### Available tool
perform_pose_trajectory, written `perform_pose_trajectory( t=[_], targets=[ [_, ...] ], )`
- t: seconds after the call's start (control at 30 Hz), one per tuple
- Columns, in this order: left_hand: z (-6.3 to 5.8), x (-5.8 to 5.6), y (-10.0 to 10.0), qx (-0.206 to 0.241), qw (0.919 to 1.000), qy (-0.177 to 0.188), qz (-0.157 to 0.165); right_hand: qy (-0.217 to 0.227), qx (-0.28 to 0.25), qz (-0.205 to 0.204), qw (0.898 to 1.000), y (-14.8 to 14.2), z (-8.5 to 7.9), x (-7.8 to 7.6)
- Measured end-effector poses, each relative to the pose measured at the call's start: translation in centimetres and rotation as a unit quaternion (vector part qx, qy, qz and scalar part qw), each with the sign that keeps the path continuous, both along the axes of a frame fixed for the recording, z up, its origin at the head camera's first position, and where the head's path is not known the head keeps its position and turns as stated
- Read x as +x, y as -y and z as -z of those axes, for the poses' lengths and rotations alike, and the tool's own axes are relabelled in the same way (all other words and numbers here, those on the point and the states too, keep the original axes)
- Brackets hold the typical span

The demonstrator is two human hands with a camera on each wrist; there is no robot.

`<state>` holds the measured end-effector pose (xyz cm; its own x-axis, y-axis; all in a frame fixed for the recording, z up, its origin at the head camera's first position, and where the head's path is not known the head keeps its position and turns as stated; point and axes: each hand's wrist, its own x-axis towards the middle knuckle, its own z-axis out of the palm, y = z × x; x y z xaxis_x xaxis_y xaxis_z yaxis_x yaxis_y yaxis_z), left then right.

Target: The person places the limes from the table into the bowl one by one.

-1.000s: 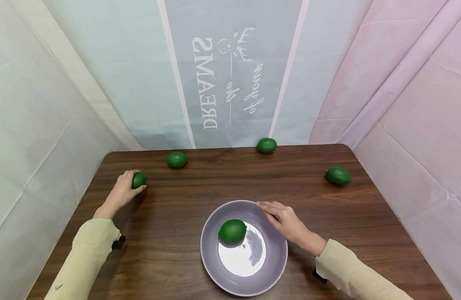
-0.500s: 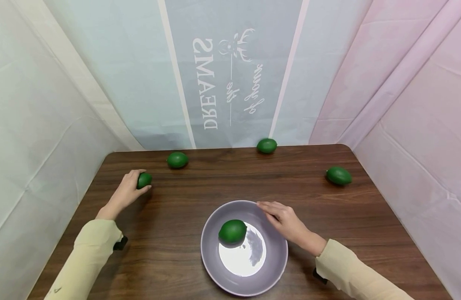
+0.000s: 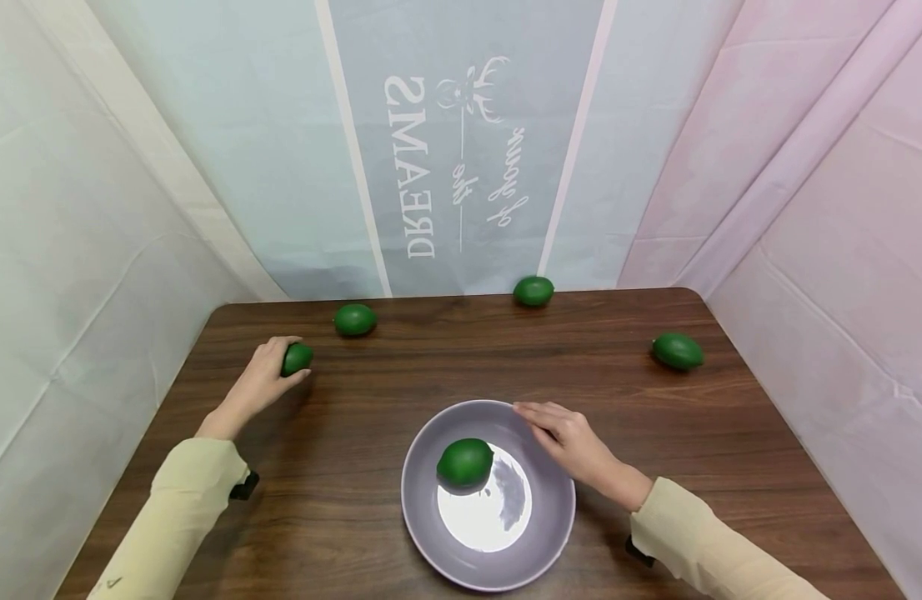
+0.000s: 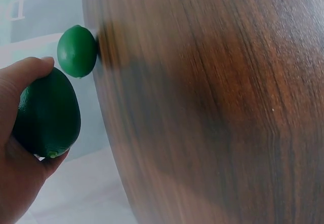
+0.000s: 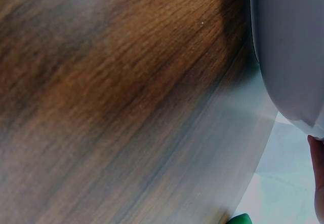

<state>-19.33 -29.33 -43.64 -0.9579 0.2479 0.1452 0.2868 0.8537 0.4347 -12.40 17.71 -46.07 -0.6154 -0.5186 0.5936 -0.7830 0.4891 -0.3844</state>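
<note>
My left hand (image 3: 260, 380) grips a green lime (image 3: 299, 358) at the left of the table, fingers over its far side and thumb on the near side. In the left wrist view the same lime (image 4: 50, 115) sits between thumb and fingers, part of it covered by them. My right hand (image 3: 577, 446) rests at the upper right rim of a grey-purple bowl (image 3: 418, 533), its fingers lying nearly straight along the edge. Inside this bowl, left of centre, lies another lime (image 3: 464, 462). Only a finger (image 5: 318, 173) of the right hand shows in the right wrist view, at the rim.
Beyond the left hand, near the back edge of the wooden table (image 3: 431, 367), lies a lime (image 3: 354, 320). Another lime (image 3: 533, 291) sits at the back edge, and one more lime (image 3: 678, 351) is at the right. Hanging cloth (image 3: 281, 167) encloses the back and sides.
My left hand has moved a little to the right, carrying the lime with it. The right hand, the bowl and the other limes keep their places.
</note>
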Motion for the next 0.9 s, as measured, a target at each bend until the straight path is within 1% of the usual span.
perform_pose_trajectory(
  t=[0.33,0.63,0.9],
  targets=[
    [-0.4,-0.3,-0.8,-0.001,0.9999,-0.003,0.017,0.008,0.003,0.004,1.000,0.0,0.0,0.0],
    [-0.8,-0.1,-1.7,-0.003,0.9996,-0.004,0.029,0.011,0.002,0.004,1.000,0.0,0.0,0.1],
    [-0.8,0.0,-2.2,0.000,0.9991,-0.007,0.041,0.017,0.006,0.008,1.000,0.0,-0.1,0.1]
  ],
)
